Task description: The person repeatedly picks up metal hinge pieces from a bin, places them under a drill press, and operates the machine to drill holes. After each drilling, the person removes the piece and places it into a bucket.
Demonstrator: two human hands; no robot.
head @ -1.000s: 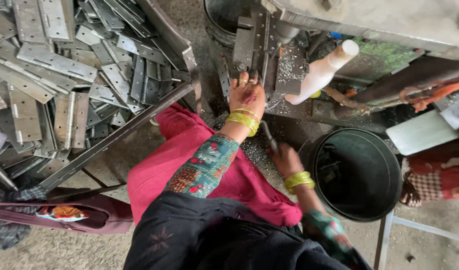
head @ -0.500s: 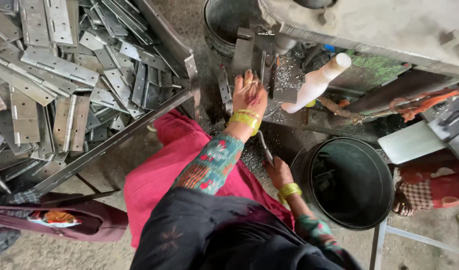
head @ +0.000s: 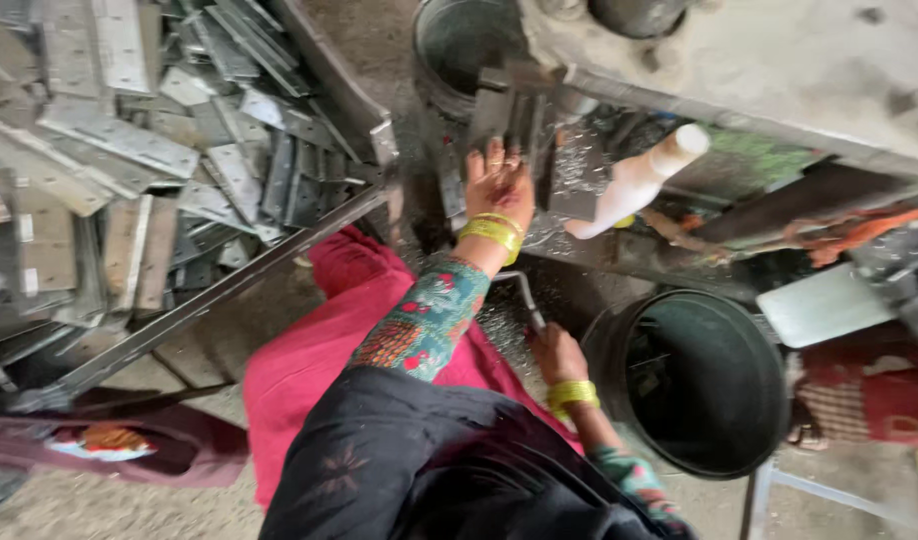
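Right hand (head: 556, 352) lowered on crank handle (head: 524, 298), black bucket (head: 694, 385) beside, left hand (head: 499, 185) on press (head: 524, 125)

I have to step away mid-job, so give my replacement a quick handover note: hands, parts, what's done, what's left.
Left hand lies flat on the metal piece at the machine fixture, fingers spread.
Right hand grips the bent metal handle.
Flat metal plates lie heaped behind the angle-iron rail on the left; black bucket sits at the right.
Metal shavings lie around the fixture, so pieces seem worked already.
A large heap of plates remains.
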